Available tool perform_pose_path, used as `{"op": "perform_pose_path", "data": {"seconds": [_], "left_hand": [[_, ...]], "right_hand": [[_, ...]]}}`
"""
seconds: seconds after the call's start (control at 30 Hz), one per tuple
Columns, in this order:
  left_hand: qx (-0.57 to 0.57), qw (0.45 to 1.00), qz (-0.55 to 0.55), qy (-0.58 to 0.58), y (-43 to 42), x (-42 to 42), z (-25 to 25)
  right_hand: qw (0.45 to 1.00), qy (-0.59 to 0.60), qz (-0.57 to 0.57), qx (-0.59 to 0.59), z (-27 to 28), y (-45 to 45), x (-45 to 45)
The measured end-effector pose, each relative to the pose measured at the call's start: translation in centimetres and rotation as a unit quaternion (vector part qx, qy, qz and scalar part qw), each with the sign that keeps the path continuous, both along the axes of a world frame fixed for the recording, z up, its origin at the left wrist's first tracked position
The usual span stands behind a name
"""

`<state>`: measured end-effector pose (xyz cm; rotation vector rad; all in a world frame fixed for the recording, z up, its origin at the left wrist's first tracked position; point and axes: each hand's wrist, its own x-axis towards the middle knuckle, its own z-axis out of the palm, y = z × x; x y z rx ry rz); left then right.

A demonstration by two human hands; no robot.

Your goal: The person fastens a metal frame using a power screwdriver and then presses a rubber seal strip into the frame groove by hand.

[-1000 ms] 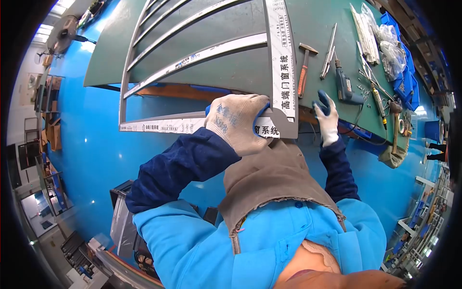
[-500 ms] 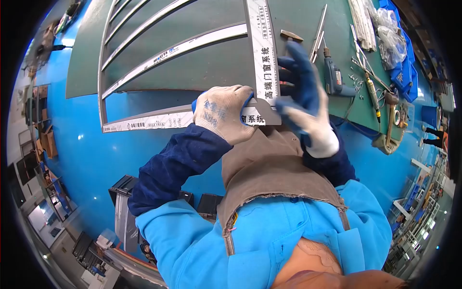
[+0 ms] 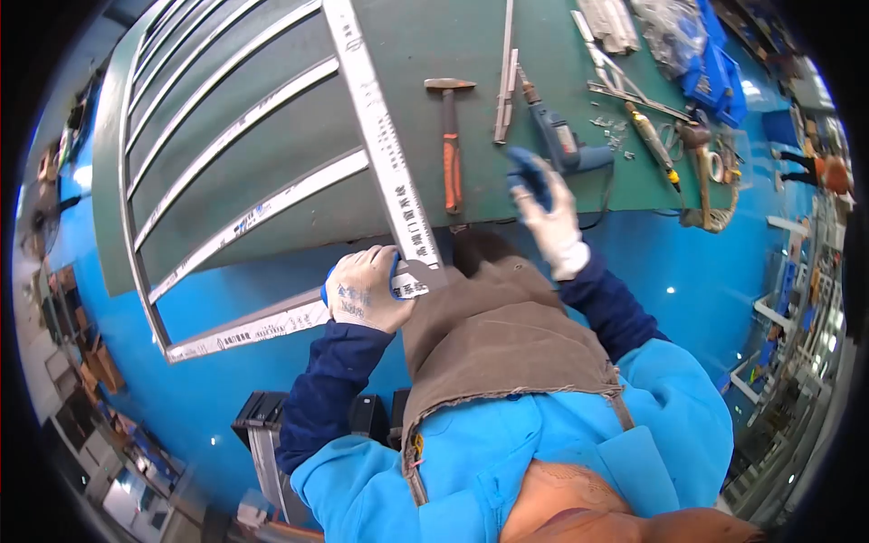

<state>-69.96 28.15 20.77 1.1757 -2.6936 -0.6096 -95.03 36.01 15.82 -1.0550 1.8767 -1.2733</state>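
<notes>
In the head view, my left hand (image 3: 367,288), in a white glove with a blue palm, is closed around the near bar of a metal window frame (image 3: 380,136), close to its right corner. The frame has several curved crossbars and printed white film, and its near side juts past the table edge. My right hand (image 3: 546,213), gloved alike, hangs open above the table edge with nothing visible in it. It is just below a blue power drill (image 3: 558,140) and right of a hammer (image 3: 450,145) with an orange and black handle.
The green table (image 3: 362,213) carries thin metal strips (image 3: 508,81), a yellow-handled tool (image 3: 654,147), scattered small fasteners (image 3: 614,134) and a mallet (image 3: 702,172). Blue bins (image 3: 715,77) and plastic bags (image 3: 670,36) stand at the far right. Dark boxes (image 3: 262,412) are on the floor at left.
The window frame and my left hand have shifted left and nearer my body in the view. My right hand has come away from the frame's corner, and the whole hammer now shows.
</notes>
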Motion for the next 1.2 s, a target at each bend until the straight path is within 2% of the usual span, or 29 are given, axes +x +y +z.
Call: {"op": "perform_pose_path", "data": {"seconds": [0.03, 0.07, 0.17, 0.2, 0.23, 0.27, 0.37, 0.4, 0.47, 0.5, 0.57, 0.6, 0.63, 0.7, 0.8, 0.93, 1.0, 1.03, 1.07, 1.1, 1.13, 1.2], "left_hand": [[-0.001, 1.000, 0.014, -0.016, 0.0, 0.2, 0.4], [0.002, 1.000, 0.006, 0.022, -0.2, 0.2, 1.2], [-0.003, 0.994, -0.016, 0.110, -0.8, -0.8, 5.0], [0.004, 0.990, -0.022, 0.141, -1.6, -0.7, 6.8], [0.009, 0.985, -0.034, 0.172, -2.5, -0.7, 8.8], [-0.010, 0.989, -0.032, 0.143, -3.0, -0.2, 11.2], [0.102, 0.953, 0.104, 0.264, -4.6, 1.3, 20.1], [0.105, 0.947, 0.077, 0.292, -5.8, 1.7, 22.0], [0.114, 0.931, 0.020, 0.346, -8.1, 2.6, 25.6], [0.132, 0.935, -0.017, 0.329, -9.4, 3.7, 28.1], [0.172, 0.932, -0.075, 0.309, -11.6, 5.7, 32.4], [0.161, 0.934, -0.076, 0.310, -12.6, 6.3, 34.0], [0.141, 0.912, -0.015, 0.386, -12.8, 6.9, 35.4], [0.109, 0.877, 0.045, 0.466, -13.2, 9.7, 37.4], [0.166, 0.865, -0.039, 0.472, -14.2, 17.2, 40.1], [0.251, 0.803, -0.112, 0.529, -13.2, 24.0, 37.8], [0.145, 0.830, -0.117, 0.526, -11.5, 28.4, 35.4], [0.150, 0.826, -0.117, 0.530, -10.8, 29.8, 33.3], [-0.166, 0.854, -0.061, 0.490, -10.2, 31.1, 30.5], [-0.460, 0.793, 0.004, 0.400, -9.8, 32.3, 27.1], [-0.706, 0.651, 0.072, 0.269, -9.1, 33.4, 23.3], [-0.864, 0.452, 0.164, 0.148, -7.0, 37.0, 16.2]], "right_hand": [[1.000, 0.019, -0.017, 0.014, -1.2, 1.1, -1.6], [0.999, 0.035, -0.031, 0.023, -2.7, 1.9, -2.9], [0.999, -0.033, -0.034, 0.008, -6.7, 3.0, -4.1], [0.998, -0.065, -0.019, 0.000, -7.0, 2.5, -3.3], [0.998, -0.041, 0.054, 0.002, -7.2, 1.7, -2.7], [0.992, -0.011, 0.122, -0.007, -7.0, 0.9, -1.8], [0.952, 0.100, 0.274, -0.089, -5.0, -2.3, 3.1], [0.933, 0.142, 0.302, -0.135, -4.7, -3.1, 4.5], [0.915, 0.159, 0.322, -0.186, -2.9, -4.6, 7.2], [0.896, 0.186, 0.347, -0.207, -1.9, -5.2, 8.3], [0.900, 0.177, 0.333, -0.220, -1.1, -5.7, 10.3], [0.907, 0.162, 0.324, -0.214, -0.6, -6.1, 11.4], [0.913, 0.150, 0.317, -0.211, -0.6, -6.5, 12.5], [0.913, 0.144, 0.316, -0.216, -0.1, -7.8, 14.8], [0.913, 0.137, 0.287, -0.254, 0.2, -9.3, 17.4], [0.910, 0.174, 0.300, -0.228, -0.7, -12.2, 20.4], [0.916, 0.206, 0.206, -0.275, -0.7, -14.3, 21.6], [0.915, 0.228, 0.189, -0.275, -1.0, -15.7, 21.0], [0.914, 0.251, 0.169, -0.271, -1.3, -17.1, 20.1], [0.916, 0.259, 0.165, -0.257, -1.0, -18.3, 19.3], [0.909, 0.273, 0.196, -0.248, -0.6, -19.4, 18.2], [0.902, 0.291, 0.223, -0.229, -0.6, -19.4, 16.9]]}}
